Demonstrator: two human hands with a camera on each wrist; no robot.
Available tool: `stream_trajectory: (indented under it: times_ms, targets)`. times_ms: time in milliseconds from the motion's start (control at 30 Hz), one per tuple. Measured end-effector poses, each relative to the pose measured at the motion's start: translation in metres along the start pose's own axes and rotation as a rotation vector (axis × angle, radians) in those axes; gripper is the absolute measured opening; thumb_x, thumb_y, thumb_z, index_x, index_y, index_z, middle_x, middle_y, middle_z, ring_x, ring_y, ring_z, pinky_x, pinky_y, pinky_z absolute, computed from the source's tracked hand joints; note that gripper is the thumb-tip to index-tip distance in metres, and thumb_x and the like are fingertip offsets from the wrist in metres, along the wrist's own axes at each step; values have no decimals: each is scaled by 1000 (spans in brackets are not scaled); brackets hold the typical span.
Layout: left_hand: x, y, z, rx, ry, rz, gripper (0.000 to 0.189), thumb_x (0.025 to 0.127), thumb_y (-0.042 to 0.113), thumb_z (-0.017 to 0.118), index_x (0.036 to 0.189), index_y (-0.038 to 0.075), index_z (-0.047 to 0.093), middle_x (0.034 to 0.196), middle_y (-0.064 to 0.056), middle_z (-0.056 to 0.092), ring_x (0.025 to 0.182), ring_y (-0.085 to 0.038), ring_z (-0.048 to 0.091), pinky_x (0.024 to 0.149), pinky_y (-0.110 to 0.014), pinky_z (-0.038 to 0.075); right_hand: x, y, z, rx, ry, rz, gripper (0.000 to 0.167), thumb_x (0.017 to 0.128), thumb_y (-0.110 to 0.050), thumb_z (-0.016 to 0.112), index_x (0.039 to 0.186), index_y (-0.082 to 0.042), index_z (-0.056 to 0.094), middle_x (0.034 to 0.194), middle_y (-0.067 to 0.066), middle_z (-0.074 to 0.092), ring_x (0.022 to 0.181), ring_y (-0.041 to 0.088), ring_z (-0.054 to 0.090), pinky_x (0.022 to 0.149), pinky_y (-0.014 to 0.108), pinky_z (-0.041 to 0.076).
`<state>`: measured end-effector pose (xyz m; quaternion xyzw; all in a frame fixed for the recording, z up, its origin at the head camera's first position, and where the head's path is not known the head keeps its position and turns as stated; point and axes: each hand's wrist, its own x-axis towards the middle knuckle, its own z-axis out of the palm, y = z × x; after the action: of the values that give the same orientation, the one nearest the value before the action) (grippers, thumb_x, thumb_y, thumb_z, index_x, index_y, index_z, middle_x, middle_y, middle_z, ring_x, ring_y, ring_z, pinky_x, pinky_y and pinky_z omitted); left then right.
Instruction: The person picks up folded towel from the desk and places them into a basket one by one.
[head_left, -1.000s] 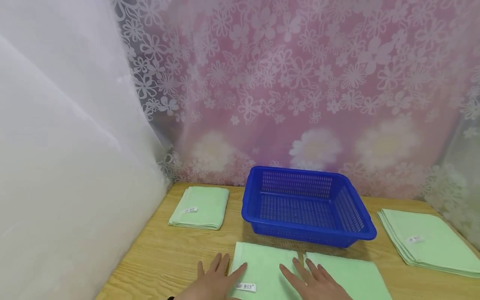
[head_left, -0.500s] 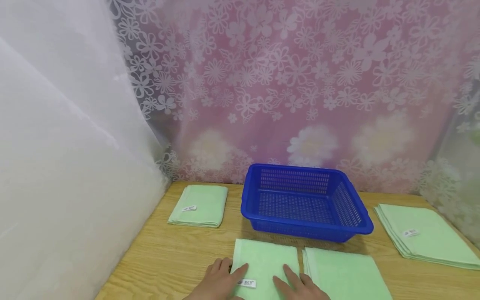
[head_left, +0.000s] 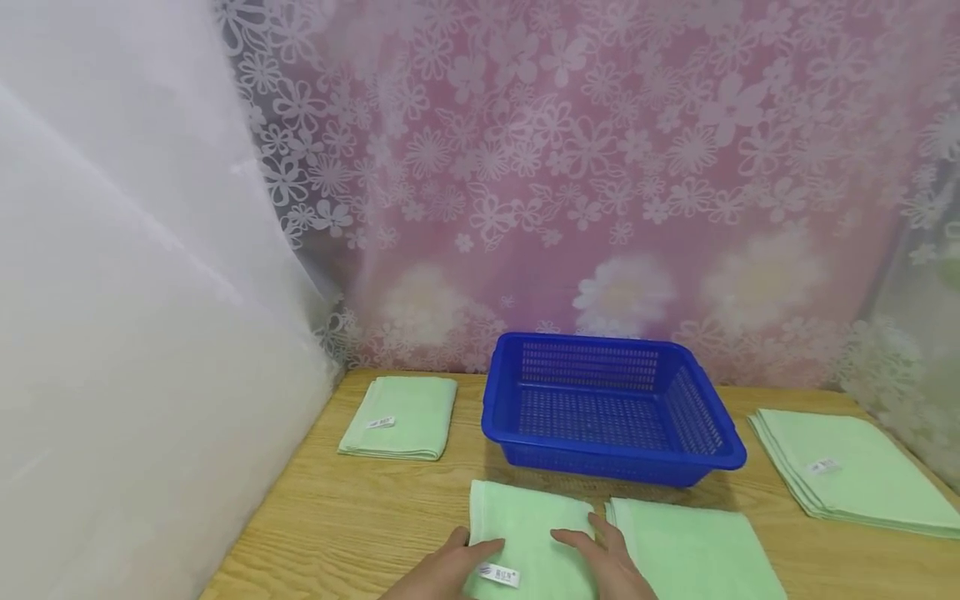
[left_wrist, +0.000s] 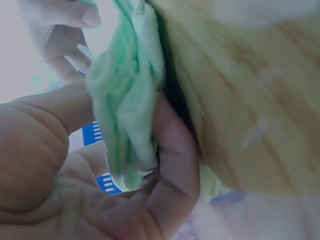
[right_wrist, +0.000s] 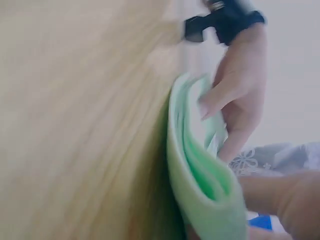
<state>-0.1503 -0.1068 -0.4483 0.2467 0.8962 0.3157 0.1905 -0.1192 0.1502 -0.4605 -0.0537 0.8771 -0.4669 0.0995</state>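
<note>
A folded light green towel [head_left: 532, 521] with a white label [head_left: 498, 575] lies at the front of the table. My left hand [head_left: 450, 571] grips its left edge, and the left wrist view shows the thumb on one face of the folded layers [left_wrist: 127, 105] and fingers curled round the other. Opposite it, my right hand [head_left: 609, 562] holds the right edge, thumb on top. In the right wrist view the towel's layers [right_wrist: 200, 175] bend up along the edge over the wood. Just right of that hand lies a second folded green towel [head_left: 697, 546].
Behind the towels stands a blue perforated plastic basket [head_left: 592, 454] with nothing in it. Another folded towel [head_left: 408, 412] lies at the back left, and one more [head_left: 862, 475] at the right. A floral curtain [head_left: 585, 183] hangs behind the wooden table [head_left: 315, 517].
Both hands were spread flat over the towel; they have drawn in to its side edges and now grip them. The towel's right side has lifted slightly.
</note>
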Motion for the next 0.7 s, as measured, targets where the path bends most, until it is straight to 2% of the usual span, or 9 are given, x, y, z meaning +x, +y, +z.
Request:
stream_trajectory:
  times_ms: [33, 100, 200, 233, 267, 333, 467, 567, 700]
  targets:
    - [0, 0, 0, -10, 0, -5, 73, 76, 23, 89, 141, 15, 58, 122, -6, 49, 93, -10, 50, 85, -33, 51, 0, 1, -4, 15, -27, -23, 76, 82, -40, 82, 138, 1, 53, 146, 41, 29, 129, 66, 30, 93, 67, 41]
    - [0, 0, 1, -16, 2, -8, 74, 75, 25, 90, 141, 14, 58, 125, -7, 49, 94, -10, 50, 85, -33, 51, -2, 8, -12, 26, -116, -140, 75, 80, -31, 85, 136, 8, 53, 139, 41, 39, 122, 57, 47, 90, 59, 48]
    - [-1, -1, 2, -2, 10, 7, 76, 74, 28, 90, 141, 12, 58, 124, -7, 49, 96, -10, 50, 86, -33, 51, -4, 13, -19, 188, -243, -130, 69, 84, -24, 83, 133, 13, 52, 127, 30, 55, 102, 34, 66, 82, 41, 55]
    - [-2, -1, 1, 10, 15, 13, 76, 74, 30, 90, 141, 12, 58, 125, -7, 50, 98, -9, 51, 87, -32, 51, -5, 13, -19, 255, -270, -101, 68, 82, -20, 84, 133, 14, 52, 126, 28, 54, 96, 28, 67, 79, 35, 56]
    - [-4, -2, 1, 24, 19, 24, 76, 75, 31, 90, 141, 11, 58, 125, -7, 50, 99, -9, 51, 87, -32, 51, -5, 14, -19, 302, -278, -71, 68, 81, -18, 85, 132, 14, 52, 124, 27, 53, 93, 26, 67, 76, 34, 56]
    - [-7, -3, -1, 60, 29, 44, 76, 76, 34, 89, 141, 10, 58, 125, -8, 50, 102, -10, 51, 87, -31, 51, -7, 14, -17, 285, -261, -83, 66, 80, -16, 85, 131, 12, 55, 120, 25, 51, 90, 26, 64, 75, 31, 55]
    - [-11, -6, -5, 102, 33, 45, 80, 75, 40, 88, 143, 11, 56, 127, -13, 50, 103, -12, 52, 86, -33, 52, -10, 10, -16, 25, -146, -186, 59, 81, -25, 85, 129, 1, 63, 117, 19, 51, 98, 21, 53, 77, 32, 49]
    - [-18, 2, -16, 70, 51, 36, 81, 75, 34, 89, 144, 10, 54, 133, -19, 47, 112, -22, 54, 90, -39, 52, -13, -7, -22, -131, -73, -234, 57, 82, -32, 83, 130, -6, 66, 122, 17, 53, 105, 22, 52, 80, 36, 47]
    - [-38, 26, -39, -2, 122, 44, 80, 77, 32, 87, 147, 16, 51, 147, -26, 39, 130, -38, 48, 99, -52, 47, -22, -44, -38, -76, -30, -235, 60, 84, -29, 82, 136, -8, 61, 132, 22, 48, 91, 16, 54, 71, 30, 50]
